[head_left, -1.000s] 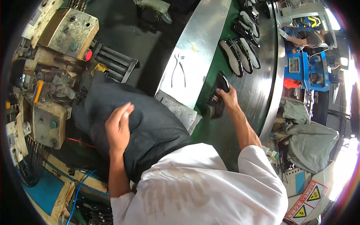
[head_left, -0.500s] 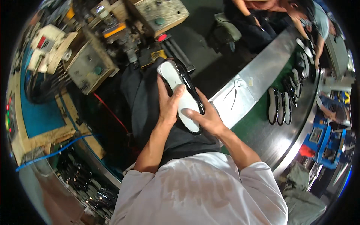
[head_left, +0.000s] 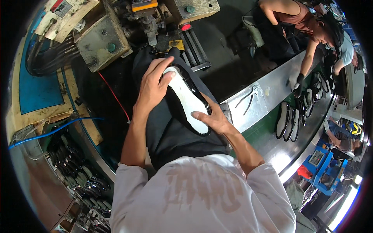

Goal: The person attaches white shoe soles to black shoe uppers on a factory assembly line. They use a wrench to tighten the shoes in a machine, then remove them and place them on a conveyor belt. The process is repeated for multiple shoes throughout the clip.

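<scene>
Over my lap I hold a shiny black shoe upper (head_left: 187,98) with its white insole side facing up and its length running away from me. At its far end, my left hand (head_left: 152,86) is closed round the edge, thumb on the white surface and fingers at the tip. My right hand (head_left: 216,119) grips the near right side, its thumb pressed on the insole and the other fingers hidden underneath. The black side wall shows along the right edge; the underside is out of sight.
Pliers (head_left: 248,99) lie on the metal bench ledge (head_left: 268,105) to my right. Several black shoe uppers (head_left: 288,122) line the green belt beyond. A co-worker's gloved hand (head_left: 298,83) reaches over them. A machine with a control box (head_left: 103,42) stands ahead-left; more uppers (head_left: 79,167) fill a lower-left rack.
My left hand has shifted from the shoe upper's left side to its far end. My right hand keeps its grip. The co-worker's arm now reaches over the belt. The view has shifted.
</scene>
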{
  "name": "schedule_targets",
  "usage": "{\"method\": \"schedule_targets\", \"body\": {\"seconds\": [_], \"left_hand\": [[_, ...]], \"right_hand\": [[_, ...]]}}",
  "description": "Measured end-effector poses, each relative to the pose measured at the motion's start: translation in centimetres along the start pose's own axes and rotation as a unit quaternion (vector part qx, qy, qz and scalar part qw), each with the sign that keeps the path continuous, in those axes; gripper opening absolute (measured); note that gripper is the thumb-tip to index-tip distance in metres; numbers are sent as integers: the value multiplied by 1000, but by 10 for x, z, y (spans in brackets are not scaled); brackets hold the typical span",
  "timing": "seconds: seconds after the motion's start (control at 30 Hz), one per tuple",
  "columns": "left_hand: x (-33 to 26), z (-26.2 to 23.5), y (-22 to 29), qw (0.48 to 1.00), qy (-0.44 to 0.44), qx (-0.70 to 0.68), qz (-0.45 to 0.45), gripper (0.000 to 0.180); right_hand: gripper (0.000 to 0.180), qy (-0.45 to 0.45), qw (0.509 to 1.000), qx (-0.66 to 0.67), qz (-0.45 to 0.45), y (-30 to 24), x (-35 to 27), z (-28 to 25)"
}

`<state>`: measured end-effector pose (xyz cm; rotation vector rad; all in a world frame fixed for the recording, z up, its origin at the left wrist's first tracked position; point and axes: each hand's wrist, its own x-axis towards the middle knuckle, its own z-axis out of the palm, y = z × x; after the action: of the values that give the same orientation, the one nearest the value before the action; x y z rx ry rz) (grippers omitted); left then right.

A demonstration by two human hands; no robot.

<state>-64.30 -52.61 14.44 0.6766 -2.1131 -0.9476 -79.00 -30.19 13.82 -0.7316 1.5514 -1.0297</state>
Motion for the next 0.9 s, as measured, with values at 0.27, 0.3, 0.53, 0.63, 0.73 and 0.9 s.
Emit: {"method": "schedule_targets", "body": {"seconds": [0.27,0.3,0.53,0.63,0.73,0.9], "left_hand": [[12,31,-49,981,-74,69,-168,25],[14,33,-48,977,-81,72,-182,26],[4,35,-43,978,-18,-40,-205,26],[0,38,-41,986,-4,52,-155,24],[-3,36,-49,986,-2,85,-141,23],[-6,32,-60,983,-17,45,-178,24]], "right_hand": [[99,84,879,-437,-171,-39,-20,4],[98,39,869,-468,-156,-43,-21,4],[85,8,852,-495,-172,-27,-22,2],[75,11,851,-484,-204,-19,-18,-1],[71,0,857,-468,-215,-16,-13,-5],[69,-7,859,-451,-243,-26,-2,-12]]}}
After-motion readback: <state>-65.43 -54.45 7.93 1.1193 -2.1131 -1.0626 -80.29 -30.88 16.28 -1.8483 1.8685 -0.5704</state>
